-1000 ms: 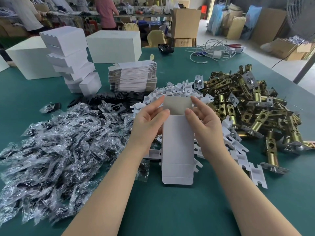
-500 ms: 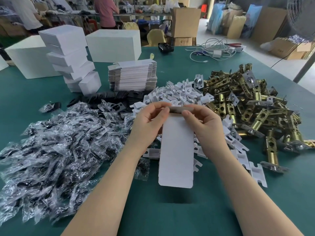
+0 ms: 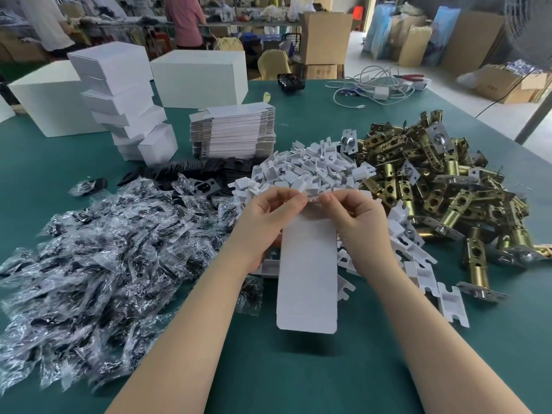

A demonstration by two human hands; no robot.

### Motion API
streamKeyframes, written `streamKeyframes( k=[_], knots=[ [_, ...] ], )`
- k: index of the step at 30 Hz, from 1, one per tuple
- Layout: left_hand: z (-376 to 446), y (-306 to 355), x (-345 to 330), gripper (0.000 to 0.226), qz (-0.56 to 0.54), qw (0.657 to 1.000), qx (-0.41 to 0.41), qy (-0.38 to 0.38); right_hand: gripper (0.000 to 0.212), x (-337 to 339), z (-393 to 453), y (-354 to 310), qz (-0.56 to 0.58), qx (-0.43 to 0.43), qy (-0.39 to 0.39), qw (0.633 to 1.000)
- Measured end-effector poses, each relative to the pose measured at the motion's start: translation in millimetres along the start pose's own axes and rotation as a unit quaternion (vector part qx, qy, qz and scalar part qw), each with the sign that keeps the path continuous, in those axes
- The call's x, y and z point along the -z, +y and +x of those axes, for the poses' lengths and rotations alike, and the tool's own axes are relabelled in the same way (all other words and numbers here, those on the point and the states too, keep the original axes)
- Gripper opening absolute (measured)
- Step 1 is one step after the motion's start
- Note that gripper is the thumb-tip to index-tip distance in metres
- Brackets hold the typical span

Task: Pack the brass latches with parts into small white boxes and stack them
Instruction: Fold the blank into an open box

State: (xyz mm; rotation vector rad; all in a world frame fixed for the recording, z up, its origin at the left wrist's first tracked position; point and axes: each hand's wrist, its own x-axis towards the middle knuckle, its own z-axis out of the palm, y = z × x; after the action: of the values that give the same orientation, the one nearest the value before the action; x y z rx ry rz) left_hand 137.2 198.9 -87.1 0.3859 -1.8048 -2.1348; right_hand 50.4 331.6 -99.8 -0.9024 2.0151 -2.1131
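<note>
I hold a small white box point(image 3: 307, 270), still long and flat-looking, lifted a little above the green table point(image 3: 298, 377). My left hand point(image 3: 265, 222) and my right hand point(image 3: 358, 222) grip its far end from either side, fingertips pinching the top flap folded down. Brass latches point(image 3: 442, 186) lie heaped to the right. Clear bags of dark parts point(image 3: 98, 264) spread across the left. White card inserts point(image 3: 304, 168) pile up just beyond my hands. Finished small white boxes point(image 3: 125, 100) stand stacked at the back left.
A stack of flat box blanks point(image 3: 233, 130) sits behind the inserts, black plates point(image 3: 191, 168) beside it. Two large white cartons point(image 3: 200, 76) stand at the back. White cables point(image 3: 373, 88) lie far right. People work at benches beyond the table.
The far flap stood open a second ago; my fingers have folded it down and now pinch it shut. The box has risen slightly off the table.
</note>
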Motion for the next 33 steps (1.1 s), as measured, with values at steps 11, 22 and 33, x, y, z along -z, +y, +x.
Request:
streamKeyframes(
  k=[11, 22, 33],
  knots=[
    [2, -3, 3, 0.007, -0.008, 0.999, 0.031, 0.033, 0.009, 1, -1, -7, -0.026, -0.065, -0.035, 0.997],
    [-2, -9, -16, 0.020, 0.110, 0.984, -0.103, 0.092, 0.009, 3, -1, -10, 0.032, -0.081, 0.019, 0.996],
    [-10, -1, -18, 0.047, 0.283, 0.925, -0.237, 0.089, 0.015, 1, -6, -26, 0.081, 0.005, 0.074, 0.994]
  ],
)
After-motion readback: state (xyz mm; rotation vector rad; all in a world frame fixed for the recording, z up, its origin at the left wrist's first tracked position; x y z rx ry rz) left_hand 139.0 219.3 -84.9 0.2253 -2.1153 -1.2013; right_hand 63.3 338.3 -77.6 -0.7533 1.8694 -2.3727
